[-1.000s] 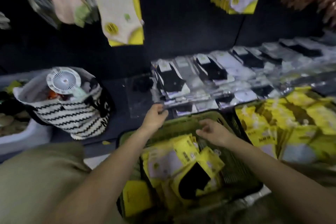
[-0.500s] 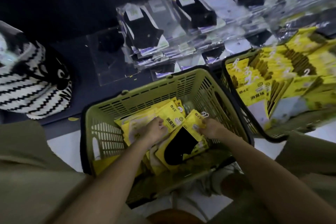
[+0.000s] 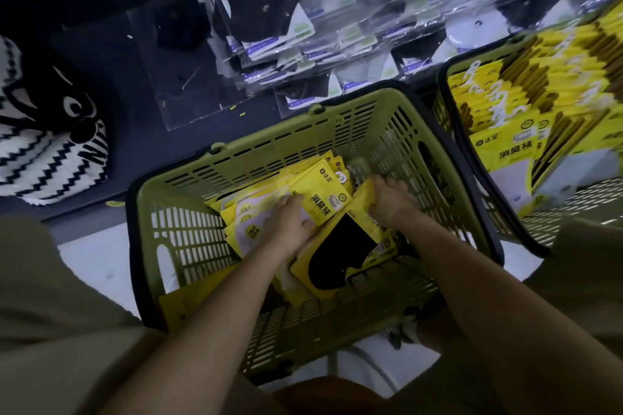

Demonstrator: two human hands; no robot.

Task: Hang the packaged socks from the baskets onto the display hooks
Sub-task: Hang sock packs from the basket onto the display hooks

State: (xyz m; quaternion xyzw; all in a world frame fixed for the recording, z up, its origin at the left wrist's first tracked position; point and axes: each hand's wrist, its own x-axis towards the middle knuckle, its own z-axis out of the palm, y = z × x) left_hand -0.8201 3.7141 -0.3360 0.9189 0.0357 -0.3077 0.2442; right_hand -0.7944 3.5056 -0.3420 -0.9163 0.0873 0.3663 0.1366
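The person bends over the green basket point(image 3: 269, 141) with both hands down among the yellow packs point(image 3: 323, 192) piled against its far wall. The left hand point(image 3: 290, 226) lies across the top pack, but I cannot tell whether it pinches or only presses. The right hand point(image 3: 391, 199) curls its fingers over the upper edge of the black-sock pack point(image 3: 337, 246) near the basket's middle. This looks like the picking step, with nothing lifted yet. Next, one pack has to come free of the heap with its hanger uppermost, then go up to a hook, though none is in view. Right of the green basket stands a second basket point(image 3: 450, 84), packed full. Clear packs point(image 3: 269, 27) lie beyond it.
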